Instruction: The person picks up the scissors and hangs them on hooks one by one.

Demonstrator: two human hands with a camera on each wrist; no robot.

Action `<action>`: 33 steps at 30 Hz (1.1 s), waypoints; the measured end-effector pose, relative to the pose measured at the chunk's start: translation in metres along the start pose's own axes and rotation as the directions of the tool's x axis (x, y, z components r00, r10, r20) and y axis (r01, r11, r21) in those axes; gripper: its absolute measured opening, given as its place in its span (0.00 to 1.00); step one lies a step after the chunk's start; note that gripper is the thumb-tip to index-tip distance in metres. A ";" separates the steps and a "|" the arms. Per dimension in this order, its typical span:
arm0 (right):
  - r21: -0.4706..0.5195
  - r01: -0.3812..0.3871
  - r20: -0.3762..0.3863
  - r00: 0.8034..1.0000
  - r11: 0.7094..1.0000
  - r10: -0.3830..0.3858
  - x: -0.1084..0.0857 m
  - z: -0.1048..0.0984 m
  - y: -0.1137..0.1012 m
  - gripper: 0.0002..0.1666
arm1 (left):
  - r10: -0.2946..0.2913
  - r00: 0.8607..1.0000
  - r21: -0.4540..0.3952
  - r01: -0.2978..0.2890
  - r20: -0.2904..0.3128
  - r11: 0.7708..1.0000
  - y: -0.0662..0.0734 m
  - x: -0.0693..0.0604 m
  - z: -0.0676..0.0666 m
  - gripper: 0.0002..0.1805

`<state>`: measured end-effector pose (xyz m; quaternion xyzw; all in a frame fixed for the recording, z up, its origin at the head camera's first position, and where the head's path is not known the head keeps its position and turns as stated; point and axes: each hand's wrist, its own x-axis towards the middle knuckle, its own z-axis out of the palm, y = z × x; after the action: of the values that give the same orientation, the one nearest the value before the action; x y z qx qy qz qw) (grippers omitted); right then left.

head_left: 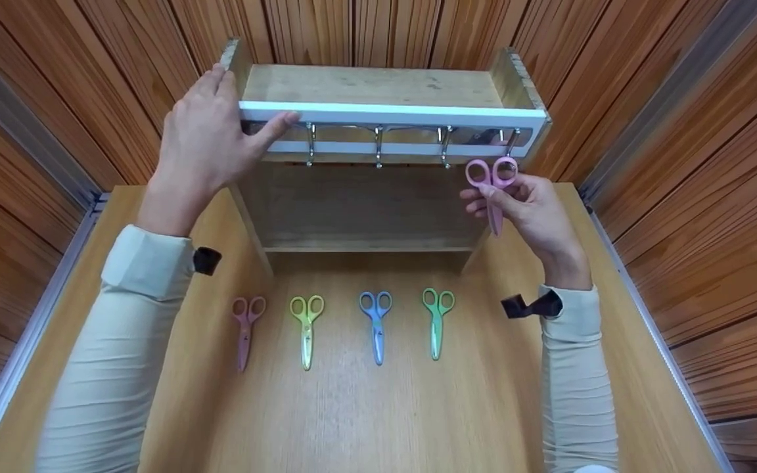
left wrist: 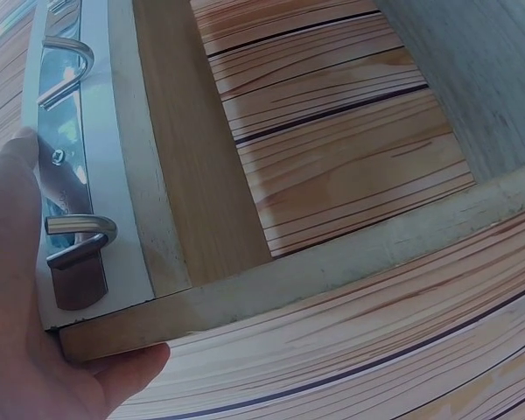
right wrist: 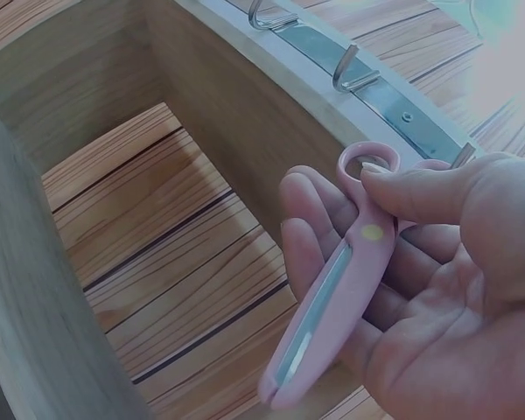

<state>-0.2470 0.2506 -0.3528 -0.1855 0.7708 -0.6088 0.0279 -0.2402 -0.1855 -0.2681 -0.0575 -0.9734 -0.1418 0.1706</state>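
Note:
My right hand (head_left: 539, 207) pinches a pair of pink scissors (head_left: 495, 213) by the handles, thumb in front, blades pointing down. One finger ring is at the rightmost metal hook (head_left: 513, 141); whether the hook passes through it I cannot tell. In the right wrist view the scissors (right wrist: 354, 254) lie across the fingers. My left hand (head_left: 204, 128) grips the left end of a wooden shelf unit (head_left: 365, 203), its thumb on the front of the white hook rail (head_left: 391, 112). The left wrist view shows the fingers (left wrist: 136, 376) at the board's outer side.
On the table (head_left: 352, 420) in front of the shelf lie dull pink scissors (head_left: 244, 335), yellow-green scissors (head_left: 307, 332), blue scissors (head_left: 377, 328) and green scissors (head_left: 437, 325), in a row. Wood-panelled walls (head_left: 700, 197) stand behind and on both sides.

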 end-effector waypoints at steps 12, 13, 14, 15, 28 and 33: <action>-0.047 -0.020 -0.003 1.000 0.999 0.019 -0.001 -0.001 0.005 0.20 | 0.010 1.000 -0.005 -0.010 -0.003 1.000 -0.002 0.001 0.001 0.62; -0.052 -0.025 -0.002 1.000 0.998 0.025 -0.002 -0.001 0.007 0.20 | 0.012 1.000 -0.005 -0.012 -0.004 1.000 -0.002 0.001 0.001 0.62; -0.056 -0.031 0.001 1.000 0.998 0.031 -0.003 -0.001 0.008 0.21 | 0.013 1.000 -0.004 -0.013 -0.005 1.000 -0.003 0.001 0.001 0.62; -0.064 -0.034 0.005 0.999 0.997 0.035 -0.004 -0.001 0.011 0.21 | 0.015 1.000 -0.004 -0.015 -0.007 1.000 -0.002 0.001 0.001 0.62; -0.170 -0.184 0.005 0.982 0.968 0.187 -0.025 -0.001 0.053 0.28 | 0.016 1.000 -0.001 -0.016 -0.008 1.000 0.000 0.002 0.001 0.62; -0.252 -0.299 -0.012 0.952 0.920 0.306 -0.037 0.003 0.067 0.34 | 0.016 1.000 -0.006 -0.016 -0.008 1.000 -0.001 0.001 0.001 0.62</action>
<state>-0.2288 0.2722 -0.4234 -0.0748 0.8606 -0.4920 0.1085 -0.2417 -0.1862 -0.2684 -0.0653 -0.9718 -0.1435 0.1754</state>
